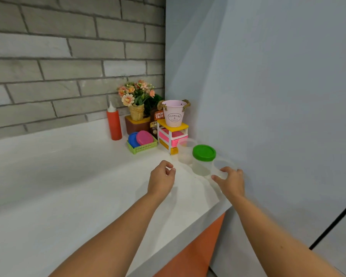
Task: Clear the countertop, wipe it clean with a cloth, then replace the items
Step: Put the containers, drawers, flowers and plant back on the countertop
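Two bare forearms reach in from the near edge across the white surface [72, 176]. Of the pair, the left hand [161, 176] hovers just over the surface with its fingers loosely curled around nothing. The right hand [231, 180] is a little further out, hard by the blue-grey wall, thumb and fingers wrapped round a lidless clear tub [221, 168].

That tub stands upright, mouth up, at the right-hand end of the surface. It sits directly ahead of the right palm and well to the right of the left hand, so any lift or set-down belongs to the right arm. A green-lidded tub [203, 159] stands just beside it on the left, close enough that I cannot tell whether they touch; a sideways move would likely knock it, so straight up looks safer.

Behind those is a second clear tub [186, 149], then a small drawer unit [173, 137] carrying a pink bucket [174, 113]. A green basket [142, 147] with blue and pink lids, a red squeeze bottle [114, 125] and a flower pot [136, 110] fill the corner. No cloth shows, and I cannot tell whether this tub is being cleared or replaced.
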Tool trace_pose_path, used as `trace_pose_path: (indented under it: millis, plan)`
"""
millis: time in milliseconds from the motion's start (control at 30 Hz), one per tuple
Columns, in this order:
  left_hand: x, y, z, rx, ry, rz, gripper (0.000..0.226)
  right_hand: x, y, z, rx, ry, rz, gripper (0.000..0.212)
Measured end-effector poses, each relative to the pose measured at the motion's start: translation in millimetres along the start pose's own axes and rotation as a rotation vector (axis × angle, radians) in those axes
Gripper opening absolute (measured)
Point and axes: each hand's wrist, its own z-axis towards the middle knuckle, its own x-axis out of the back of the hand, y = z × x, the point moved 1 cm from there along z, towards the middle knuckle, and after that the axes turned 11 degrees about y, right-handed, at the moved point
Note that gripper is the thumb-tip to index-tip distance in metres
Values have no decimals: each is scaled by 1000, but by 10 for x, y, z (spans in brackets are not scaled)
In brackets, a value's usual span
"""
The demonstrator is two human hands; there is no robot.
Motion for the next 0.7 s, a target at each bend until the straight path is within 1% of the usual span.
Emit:
trace_pose_path:
  millis: [233, 367, 467, 567, 700]
  plan:
    - [75, -62, -4, -4, 27, 8, 18, 10, 6, -107, 24, 8, 46, 40]
    - [188, -114, 18, 4, 53, -7, 19, 41, -100, -206, 98, -34, 33, 43]
    - [302, -180, 22, 5, 91, -11, 19, 42, -241, -298, 176, -93, 66, 52]
    - [459, -264, 31, -4, 172, -16, 22, -18, -412, -403, 272, -144, 86, 63]
    - [795, -451, 81, 35, 331, -49, 29, -195, -674, -569, 326, -226, 126, 88]
